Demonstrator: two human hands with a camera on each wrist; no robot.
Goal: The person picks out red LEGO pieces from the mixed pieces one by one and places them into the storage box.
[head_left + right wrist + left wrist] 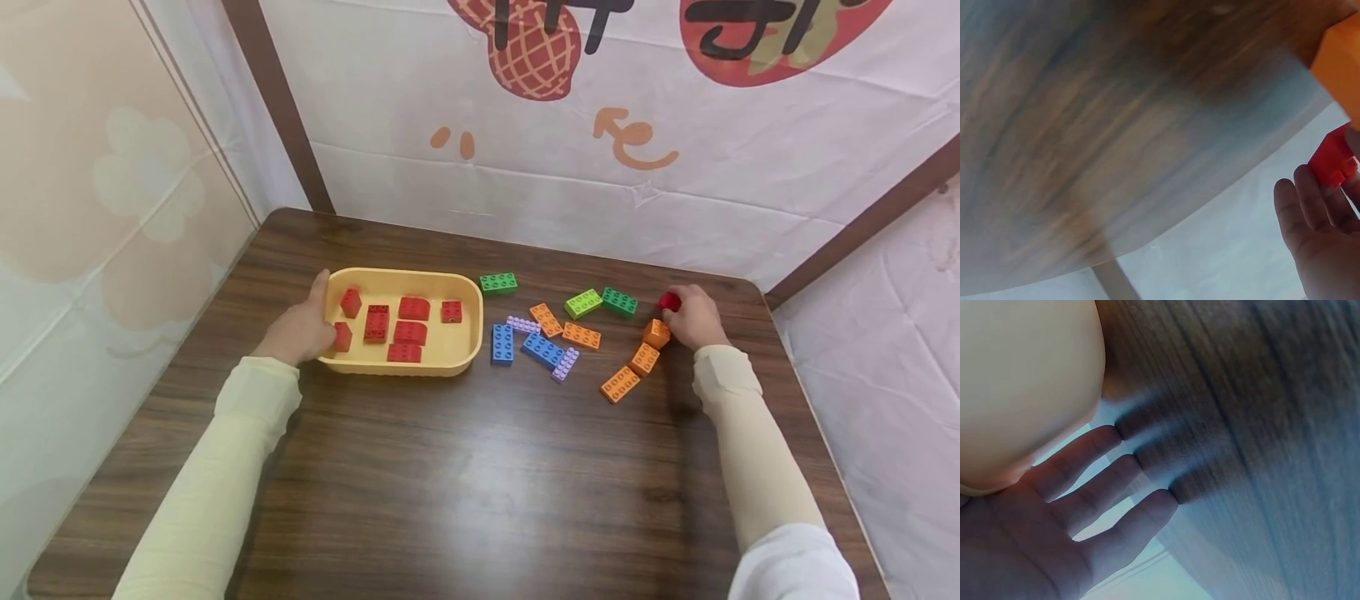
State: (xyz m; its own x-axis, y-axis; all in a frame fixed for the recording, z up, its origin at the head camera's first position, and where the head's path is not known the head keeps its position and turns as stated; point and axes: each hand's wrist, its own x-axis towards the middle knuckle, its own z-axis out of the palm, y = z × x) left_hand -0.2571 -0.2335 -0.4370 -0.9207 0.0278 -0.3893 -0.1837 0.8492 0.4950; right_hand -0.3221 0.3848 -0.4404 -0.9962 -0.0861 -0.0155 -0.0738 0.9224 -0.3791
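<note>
A yellow plastic tray (468,350) with several red toy bricks in it, such as a red block (377,323), stands left of centre on the table. My left hand (300,327) holds its left end, thumb over the rim. In the left wrist view, three fingers of that hand stretch straight below the tray wall (1029,375). At the far right my right hand (693,317) pinches a red toy brick (668,302), seen between thumb and fingertips in the right wrist view. Just beside that hand lies an orange block (656,333); whether the red brick touches the table is unclear.
Loose bricks lie between tray and right hand: green (498,283), dark green (619,301), lime (583,303), blue (502,344), purple (566,365) and orange (620,384). The brown wooden table (465,483) backs onto a printed white curtain (390,167).
</note>
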